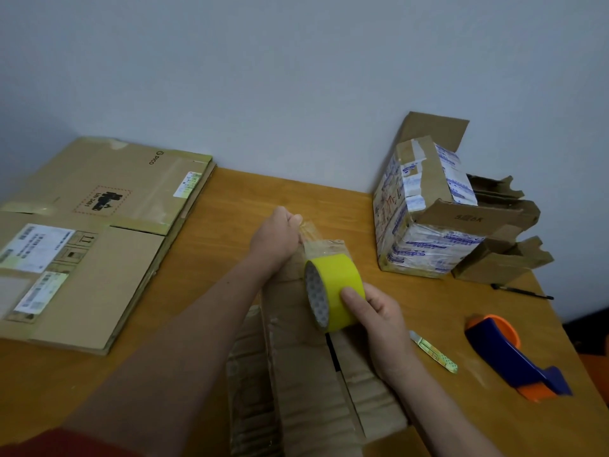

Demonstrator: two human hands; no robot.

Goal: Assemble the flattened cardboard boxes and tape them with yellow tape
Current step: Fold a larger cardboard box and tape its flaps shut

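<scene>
The yellow tape roll [339,288] sits at the centre of the frame, lifted just above a cardboard box [306,364] whose brown panels spread toward the lower edge. The right hand [379,313] holds the roll, its grip closed round the outer face with the thumb laid across the yellow. Just up and left of it, the left hand [278,235] has its grip pinched on a pale, translucent strip [313,240] that runs back to the roll. This looks like the tape's free end, though it reads paler than the roll.

The step in hand seems to be drawing out a length to seal a seam. To do it well, I judge, keep the strip taut and flat between both hands so it does not fold onto itself. Lay the end down past the seam first, then let the roll turn while lowering it along the joint.

At the left of the frame a stack of flattened boxes [99,232] lies on the worktop [237,199]. At upper right stands a box wrapped in printed tape [425,222]. A blue and orange tape dispenser [514,354] lies at lower right, with a black pen [524,291] between the two.
</scene>
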